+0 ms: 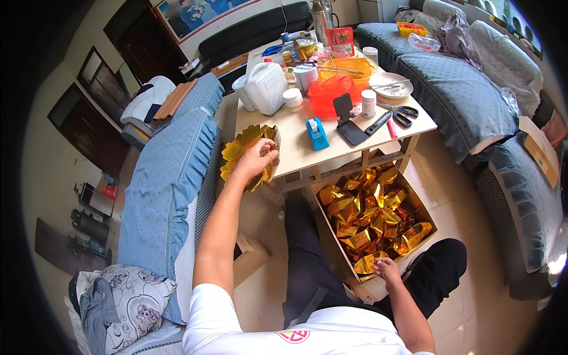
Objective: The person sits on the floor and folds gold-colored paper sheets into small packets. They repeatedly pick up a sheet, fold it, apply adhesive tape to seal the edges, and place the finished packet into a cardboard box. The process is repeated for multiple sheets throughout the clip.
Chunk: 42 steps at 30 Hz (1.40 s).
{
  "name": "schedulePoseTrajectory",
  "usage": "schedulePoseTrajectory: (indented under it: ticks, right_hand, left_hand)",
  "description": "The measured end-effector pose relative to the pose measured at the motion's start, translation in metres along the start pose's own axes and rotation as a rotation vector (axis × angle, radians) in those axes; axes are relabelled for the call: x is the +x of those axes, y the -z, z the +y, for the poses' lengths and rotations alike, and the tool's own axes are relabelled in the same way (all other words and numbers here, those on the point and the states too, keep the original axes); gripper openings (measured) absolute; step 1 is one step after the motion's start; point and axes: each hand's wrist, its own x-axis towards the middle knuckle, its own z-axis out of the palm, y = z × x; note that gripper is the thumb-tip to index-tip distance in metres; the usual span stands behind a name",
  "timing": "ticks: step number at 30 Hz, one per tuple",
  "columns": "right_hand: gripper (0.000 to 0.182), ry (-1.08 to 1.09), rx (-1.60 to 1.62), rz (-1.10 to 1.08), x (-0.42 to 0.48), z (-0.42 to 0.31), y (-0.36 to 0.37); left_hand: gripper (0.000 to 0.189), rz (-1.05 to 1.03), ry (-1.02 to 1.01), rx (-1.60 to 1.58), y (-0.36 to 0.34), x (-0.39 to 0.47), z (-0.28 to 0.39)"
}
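Note:
My left hand (pixel 259 157) rests at the stack of gold foil paper pieces (pixel 235 153) on the table's near left corner; its fingers are bent over the stack, and whether they pinch a piece cannot be told. Low on the right, my right hand (pixel 387 269) has its fingertips at the end of a gold foil folded paper piece (pixel 365 265), by the near edge of a cardboard box. That cardboard box (pixel 339 242) stands on the floor between my legs and holds many shiny gold folded paper pieces (pixel 377 208).
On the wooden table (pixel 293 153) are a blue tape dispenser (pixel 317 134), a black folding stand (pixel 348 120), a utility knife (pixel 378 124), black-handled scissors (pixel 404 113), a white plastic jug (pixel 266 88) and a red plastic bag (pixel 330 95). Blue-covered sofas (pixel 164 177) flank both sides.

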Motion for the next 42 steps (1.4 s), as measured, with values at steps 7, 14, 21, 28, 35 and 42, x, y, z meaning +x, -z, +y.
schedulePoseTrajectory:
  ticks: [7, 14, 21, 28, 35, 42]
  right_hand:
    - [0.017, 0.007, -0.012, -0.003, -0.002, -0.004, -0.001]
    - [0.019, 0.049, -0.013, -0.029, -0.003, -0.005, 0.000]
    - [0.027, 0.140, 0.029, -0.097, -0.027, -0.036, -0.018]
    - [0.079, 0.366, 0.549, -0.733, -0.140, -0.145, -0.060]
    - [0.039, 0.285, 0.424, -0.203, -0.152, -0.121, -0.023]
    - [0.034, 0.383, 0.267, -0.172, -0.153, -0.083, 0.005]
  left_hand:
    - [0.019, 0.377, 0.126, 0.303, -0.017, 0.007, 0.005]
    - [0.032, 0.659, 0.114, 0.660, -0.015, -0.006, 0.045]
    - [0.042, 0.891, -0.609, 0.695, 0.014, -0.072, 0.130]
    - [0.034, 0.095, -1.265, 0.524, -0.148, -0.198, 0.170]
    - [0.030, -0.133, -1.044, 0.219, -0.214, -0.260, 0.167]
    - [0.052, 0.375, -0.251, 0.032, -0.194, -0.250, 0.158]
